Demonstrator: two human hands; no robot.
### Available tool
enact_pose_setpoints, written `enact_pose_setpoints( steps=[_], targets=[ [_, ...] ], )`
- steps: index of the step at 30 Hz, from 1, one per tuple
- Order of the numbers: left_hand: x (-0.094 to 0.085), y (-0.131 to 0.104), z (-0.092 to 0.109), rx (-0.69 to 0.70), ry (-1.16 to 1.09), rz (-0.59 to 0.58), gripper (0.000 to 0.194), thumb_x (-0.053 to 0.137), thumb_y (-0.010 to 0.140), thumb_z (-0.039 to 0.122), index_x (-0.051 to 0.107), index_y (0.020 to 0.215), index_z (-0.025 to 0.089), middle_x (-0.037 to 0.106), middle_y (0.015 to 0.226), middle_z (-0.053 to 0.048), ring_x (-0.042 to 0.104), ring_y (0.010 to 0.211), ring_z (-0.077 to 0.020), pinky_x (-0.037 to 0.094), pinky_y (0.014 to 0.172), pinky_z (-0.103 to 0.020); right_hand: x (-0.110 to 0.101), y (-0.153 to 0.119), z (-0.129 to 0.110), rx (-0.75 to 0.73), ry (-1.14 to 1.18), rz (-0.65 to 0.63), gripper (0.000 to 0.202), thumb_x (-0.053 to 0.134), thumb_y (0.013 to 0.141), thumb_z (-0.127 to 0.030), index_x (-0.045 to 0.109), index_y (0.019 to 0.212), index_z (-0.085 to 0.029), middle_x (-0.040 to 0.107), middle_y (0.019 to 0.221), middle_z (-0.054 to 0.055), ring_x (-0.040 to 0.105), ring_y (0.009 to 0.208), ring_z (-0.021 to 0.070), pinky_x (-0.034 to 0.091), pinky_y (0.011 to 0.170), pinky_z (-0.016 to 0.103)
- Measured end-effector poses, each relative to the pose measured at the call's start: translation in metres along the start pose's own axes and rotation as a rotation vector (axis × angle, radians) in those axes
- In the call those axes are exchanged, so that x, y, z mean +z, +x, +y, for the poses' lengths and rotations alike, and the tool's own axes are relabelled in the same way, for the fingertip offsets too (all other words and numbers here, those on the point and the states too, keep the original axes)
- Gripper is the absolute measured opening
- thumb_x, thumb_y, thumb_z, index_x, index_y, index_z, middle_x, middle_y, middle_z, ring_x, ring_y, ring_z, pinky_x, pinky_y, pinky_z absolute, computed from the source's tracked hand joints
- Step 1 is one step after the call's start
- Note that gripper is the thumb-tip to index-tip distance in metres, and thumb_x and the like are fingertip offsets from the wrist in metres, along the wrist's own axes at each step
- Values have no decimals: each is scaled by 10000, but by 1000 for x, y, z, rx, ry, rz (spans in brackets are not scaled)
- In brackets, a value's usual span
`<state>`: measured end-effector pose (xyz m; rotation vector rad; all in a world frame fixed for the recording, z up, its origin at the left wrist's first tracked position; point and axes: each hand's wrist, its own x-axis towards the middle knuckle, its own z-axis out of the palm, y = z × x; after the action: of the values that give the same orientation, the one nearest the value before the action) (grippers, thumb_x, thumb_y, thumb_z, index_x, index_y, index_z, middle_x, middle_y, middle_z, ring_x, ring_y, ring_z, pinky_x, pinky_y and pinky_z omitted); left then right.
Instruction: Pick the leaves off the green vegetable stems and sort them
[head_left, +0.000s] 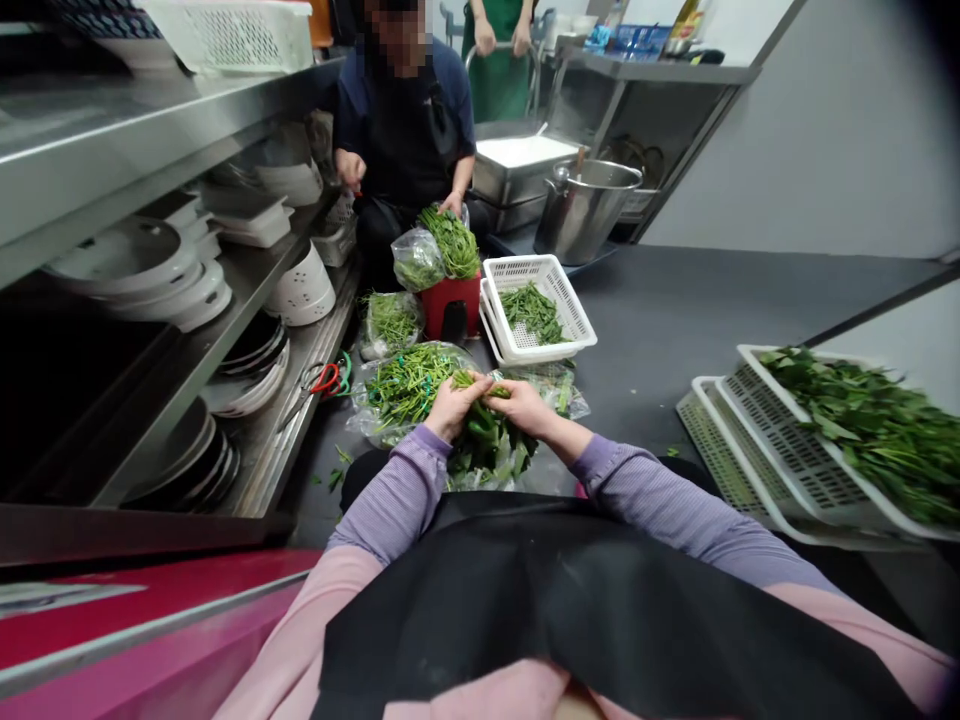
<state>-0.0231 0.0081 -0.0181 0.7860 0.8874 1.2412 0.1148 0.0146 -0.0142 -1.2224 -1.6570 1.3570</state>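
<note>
A: Head view: what do the hands hold?

B: Left hand [448,410] and right hand [526,408], fingers closed, pinch a bunch of greens [481,425] between them, probably to steady the stems.

A: And around them?

B: Beyond the left hand lies an open bag [363,418] of green stalks [405,380]; farther ahead stands a white basket [577,325], apparently within easy reach. Scissors [325,379] rest leftward on the low shelf [262,470], likely for quick access.
</note>
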Motion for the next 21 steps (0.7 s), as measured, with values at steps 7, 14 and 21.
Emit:
enact_pose_setpoints(
  steps=[7,14,21],
  targets=[
    [-1,2,4,-174,-108,-111,275,760,560,252,578,719,120,609,635,-7,564,550,-101,448,593,-242,-27,-7,3,236,493,-127,366,710,590,-337,642,896,-148,656,742,40,580,644,144,461,606,261],
    [-4,-1,10,71,294,-19,323,705,654,335,641,866,101,558,532,9,478,467,-77,367,479,-205,-47,-12,-11,153,118,-134,293,649,649,-352,640,836,-127,618,672,7,509,573,104,403,559,226],
    [6,-9,11,187,344,-109,269,690,670,378,587,668,130,544,525,14,459,461,-76,365,495,-217,-30,-14,-19,0,-400,-251,241,475,765,-297,648,804,-134,578,632,-14,458,556,93,356,561,218]
  ],
)
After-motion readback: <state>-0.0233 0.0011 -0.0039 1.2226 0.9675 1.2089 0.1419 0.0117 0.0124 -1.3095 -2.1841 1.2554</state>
